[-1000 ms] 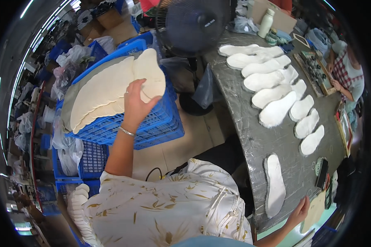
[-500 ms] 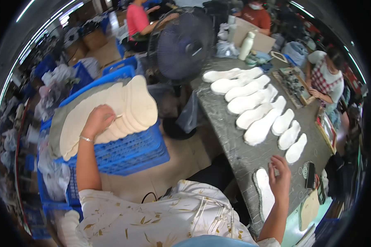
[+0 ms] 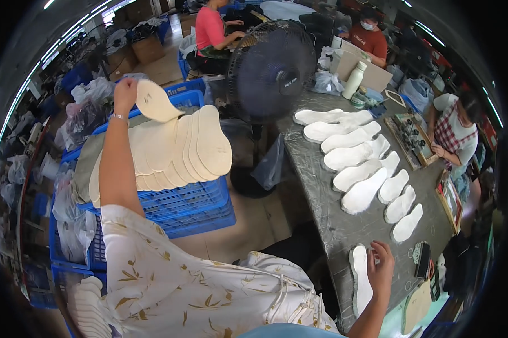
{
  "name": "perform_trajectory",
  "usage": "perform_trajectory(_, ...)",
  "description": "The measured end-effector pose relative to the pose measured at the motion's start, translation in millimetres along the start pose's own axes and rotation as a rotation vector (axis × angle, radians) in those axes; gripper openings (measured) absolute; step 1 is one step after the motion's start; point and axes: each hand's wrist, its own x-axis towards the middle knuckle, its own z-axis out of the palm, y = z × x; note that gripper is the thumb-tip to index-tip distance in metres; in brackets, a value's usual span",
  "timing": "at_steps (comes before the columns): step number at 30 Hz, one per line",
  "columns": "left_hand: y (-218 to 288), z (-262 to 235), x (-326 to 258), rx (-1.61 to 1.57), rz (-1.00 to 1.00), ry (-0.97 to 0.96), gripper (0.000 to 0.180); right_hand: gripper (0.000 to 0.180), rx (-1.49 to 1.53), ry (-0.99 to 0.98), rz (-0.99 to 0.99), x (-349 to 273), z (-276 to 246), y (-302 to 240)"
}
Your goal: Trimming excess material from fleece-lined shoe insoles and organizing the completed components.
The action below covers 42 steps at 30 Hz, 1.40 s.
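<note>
My left hand (image 3: 125, 97) is closed on the end of a cream insole (image 3: 157, 102) with a small dark mark. It holds the insole raised above a fanned pile of cream insoles (image 3: 209, 143) lying across a blue crate (image 3: 194, 196). At the front of the dark table (image 3: 337, 239) lies a white fleecy insole (image 3: 360, 273). My right hand (image 3: 382, 266) hovers beside it, with bent fingers apart and nothing visible in them. Whether it touches the insole I cannot tell. Rows of white fleecy insoles (image 3: 366, 188) lie farther up the table.
A large black fan (image 3: 271, 73) stands between the crate and the table's far end. A pale bottle (image 3: 354, 80) stands at the back. A person in checks (image 3: 459, 127) works at a wooden frame (image 3: 414, 141) at right. Another stack of insoles (image 3: 89, 307) is at lower left.
My left hand has risen from the pile toward the far left, lifting a cream insole by its end. My right hand stays near the front white insole. The whole view has shifted slightly.
</note>
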Motion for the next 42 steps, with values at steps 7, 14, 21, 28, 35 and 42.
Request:
perform_trajectory(7, 131, -56, 62, -0.222, 0.359, 0.284, 0.017, 0.026, 0.004, 0.003, -0.052, 1, -22, -9)
perform_trajectory(14, 356, -99, -26, -0.828, 0.757, -0.064, 0.012, 0.042, 0.056, 0.286, -0.681, 95, -83, -142)
perform_trajectory(21, 570, -24, -186, -1.551, 1.106, -0.572, 0.014, 0.03, -0.21, 0.309, -0.482, 47, -143, -141)
perform_trajectory(28, 633, 11, -337, -2.102, 0.755, -1.233, 0.055, 0.035, -0.092, 0.254, 0.416, -39, -170, -112)
perform_trajectory(35, 558, 78, -455, -1.659, -0.246, -2.4, 0.096, 0.044, 0.154, 0.797, 0.104, -103, -169, -45)
perform_trajectory(42, 550, 78, -438, -1.739, -0.653, -2.307, 0.03, 0.03, 0.655, 0.945, 0.378, -155, -108, 19)
